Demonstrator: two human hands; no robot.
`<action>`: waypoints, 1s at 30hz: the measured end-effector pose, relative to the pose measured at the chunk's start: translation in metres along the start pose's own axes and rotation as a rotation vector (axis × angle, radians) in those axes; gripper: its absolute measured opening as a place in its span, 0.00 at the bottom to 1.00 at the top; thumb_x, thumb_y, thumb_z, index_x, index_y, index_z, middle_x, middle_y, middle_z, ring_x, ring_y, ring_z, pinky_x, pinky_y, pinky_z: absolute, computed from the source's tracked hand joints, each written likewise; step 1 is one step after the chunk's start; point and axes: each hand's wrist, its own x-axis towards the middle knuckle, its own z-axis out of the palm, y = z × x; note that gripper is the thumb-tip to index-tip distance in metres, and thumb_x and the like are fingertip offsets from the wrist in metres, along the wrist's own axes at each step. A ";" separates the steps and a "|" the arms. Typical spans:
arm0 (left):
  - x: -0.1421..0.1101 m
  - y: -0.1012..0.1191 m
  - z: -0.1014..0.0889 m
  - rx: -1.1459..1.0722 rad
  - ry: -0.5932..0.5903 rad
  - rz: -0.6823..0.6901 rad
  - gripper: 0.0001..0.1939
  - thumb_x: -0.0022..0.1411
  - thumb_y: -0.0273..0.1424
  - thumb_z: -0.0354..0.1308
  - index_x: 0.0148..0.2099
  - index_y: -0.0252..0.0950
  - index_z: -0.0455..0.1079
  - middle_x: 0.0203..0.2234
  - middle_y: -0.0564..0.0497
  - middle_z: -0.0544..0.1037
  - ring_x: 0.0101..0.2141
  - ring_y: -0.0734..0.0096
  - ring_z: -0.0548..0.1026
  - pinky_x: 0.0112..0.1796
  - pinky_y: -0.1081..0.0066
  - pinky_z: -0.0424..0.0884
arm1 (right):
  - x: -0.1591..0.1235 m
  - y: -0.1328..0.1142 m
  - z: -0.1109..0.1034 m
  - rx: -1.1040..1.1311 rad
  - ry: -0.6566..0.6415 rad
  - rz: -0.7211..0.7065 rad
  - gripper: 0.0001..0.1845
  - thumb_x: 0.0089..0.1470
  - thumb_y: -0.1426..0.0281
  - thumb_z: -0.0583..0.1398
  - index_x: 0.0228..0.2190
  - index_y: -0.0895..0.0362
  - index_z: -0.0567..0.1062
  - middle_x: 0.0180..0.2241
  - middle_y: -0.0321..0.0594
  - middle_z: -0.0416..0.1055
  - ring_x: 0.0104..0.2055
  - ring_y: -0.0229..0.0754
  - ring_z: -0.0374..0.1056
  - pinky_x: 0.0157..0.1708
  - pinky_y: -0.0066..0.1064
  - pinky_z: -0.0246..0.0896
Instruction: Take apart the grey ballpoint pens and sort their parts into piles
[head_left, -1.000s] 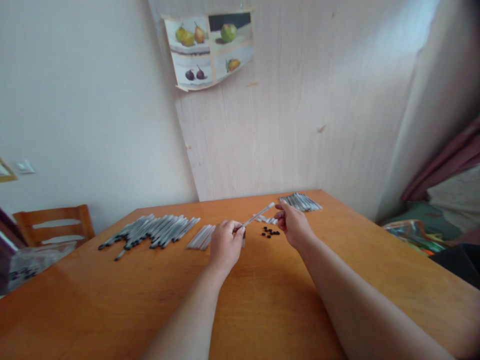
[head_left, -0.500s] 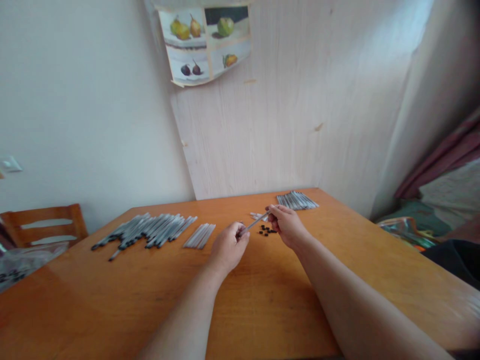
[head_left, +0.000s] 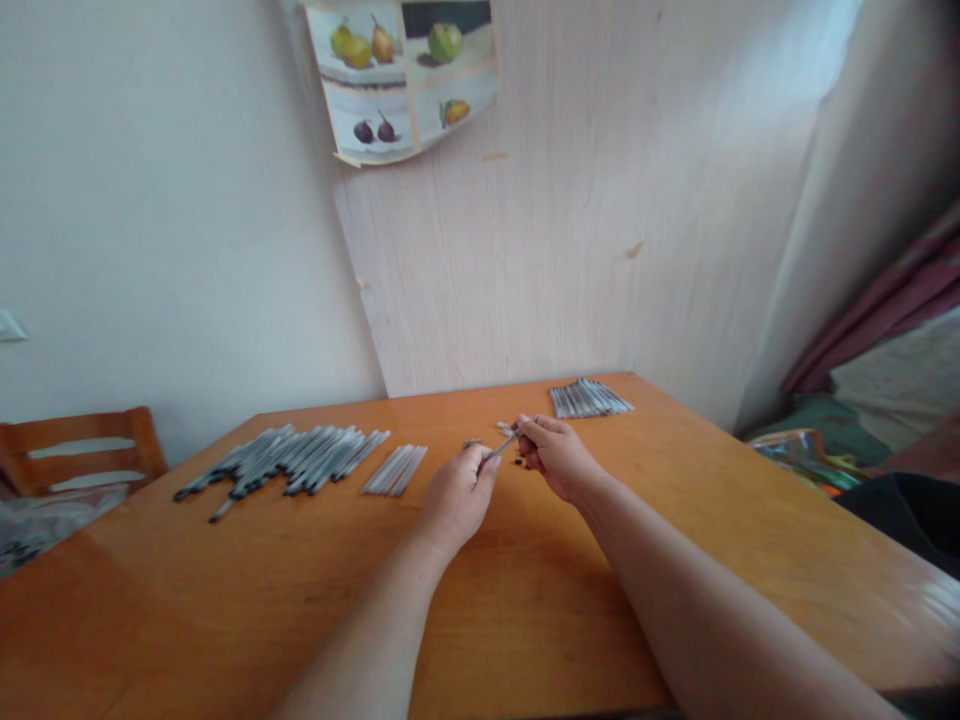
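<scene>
My left hand and my right hand meet over the middle of the orange wooden table. Between them they pinch one thin grey pen tube, each hand closed on one end. A few small black caps lie just under my right hand, mostly hidden by it. A long row of grey tubes with dark tips lies to the left, with a small bundle of pale tubes beside it. Another bundle of grey tubes lies at the far right of the table.
The table stands against a pale wood-grain wall panel with a fruit picture hanging on it. A wooden chair and a plastic bag sit at the left. Cloth and clutter lie beyond the table's right edge.
My two hands have drawn closer together along the tube, so less of it shows between them. My right hand now covers most of the black caps.
</scene>
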 end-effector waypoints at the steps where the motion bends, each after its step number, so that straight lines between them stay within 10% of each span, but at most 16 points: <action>1: 0.000 0.001 0.000 0.006 -0.003 0.007 0.15 0.67 0.40 0.45 0.37 0.39 0.68 0.27 0.52 0.74 0.29 0.70 0.70 0.30 0.73 0.59 | 0.000 0.000 0.000 0.006 0.003 -0.008 0.18 0.47 0.55 0.62 0.24 0.57 0.67 0.16 0.29 0.61 0.14 0.27 0.46 0.14 0.23 0.37; 24: 0.003 0.015 -0.002 -0.275 -0.070 -0.095 0.17 0.64 0.42 0.47 0.33 0.37 0.68 0.22 0.55 0.69 0.26 0.72 0.66 0.28 0.73 0.58 | 0.005 -0.007 -0.007 0.045 -0.006 -0.061 0.18 0.46 0.56 0.63 0.24 0.58 0.68 0.15 0.28 0.56 0.15 0.28 0.45 0.13 0.23 0.38; 30: -0.001 0.003 -0.007 -0.476 0.008 -0.252 0.19 0.62 0.45 0.49 0.35 0.35 0.71 0.21 0.55 0.68 0.25 0.73 0.65 0.28 0.74 0.60 | 0.025 -0.017 -0.048 0.179 0.261 -0.134 0.13 0.46 0.60 0.63 0.25 0.56 0.67 0.15 0.26 0.55 0.14 0.28 0.41 0.13 0.23 0.35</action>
